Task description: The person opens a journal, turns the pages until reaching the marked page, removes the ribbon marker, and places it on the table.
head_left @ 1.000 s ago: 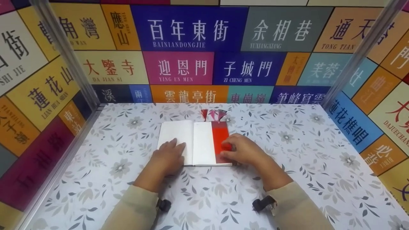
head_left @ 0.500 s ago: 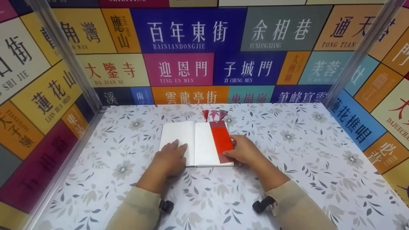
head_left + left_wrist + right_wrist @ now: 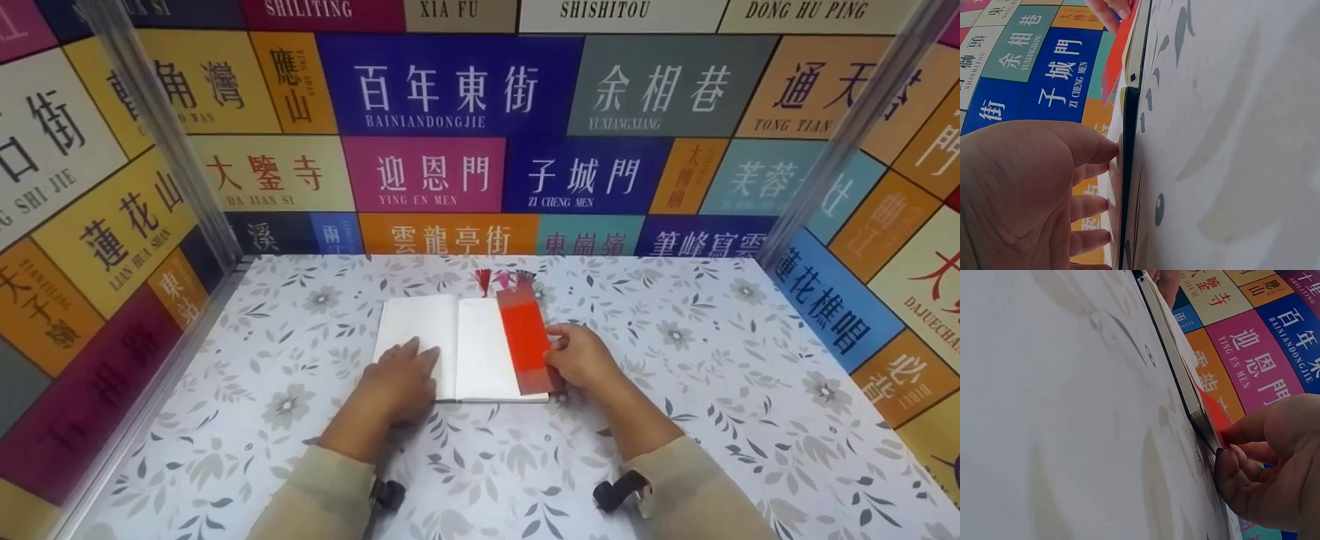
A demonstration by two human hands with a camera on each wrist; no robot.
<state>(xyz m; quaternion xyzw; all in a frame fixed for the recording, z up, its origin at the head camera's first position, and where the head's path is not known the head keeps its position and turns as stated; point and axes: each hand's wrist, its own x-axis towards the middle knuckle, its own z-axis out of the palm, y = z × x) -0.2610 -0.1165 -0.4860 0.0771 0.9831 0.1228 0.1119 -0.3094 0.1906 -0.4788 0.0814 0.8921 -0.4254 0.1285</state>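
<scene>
A notebook [image 3: 480, 345] lies open with blank white pages facing up. My left hand [image 3: 397, 379] rests on its left page; in the left wrist view the fingers [image 3: 1089, 209] are straight and spread over the page beside the dark cover edge. Across the right page lies a red bookmark [image 3: 523, 330] with darker ends, tilted so its lower end points right. My right hand [image 3: 585, 358] pinches its right edge between thumb and fingers. The right wrist view shows the bookmark's red edge [image 3: 1216, 413] raised off the page at the thumb.
Just behind the notebook lie several tassels [image 3: 484, 280], red, pink and dark; what they hang from is hard to see. A floral cloth [image 3: 300, 465] covers the table. Printed panels [image 3: 450, 86] with clear corner posts [image 3: 169, 135] stand at the back and sides.
My right fingers, earlier over the bookmark, now pinch its right edge. The bookmark has turned to a slant, its lower end swinging right. My left hand stays on the left page.
</scene>
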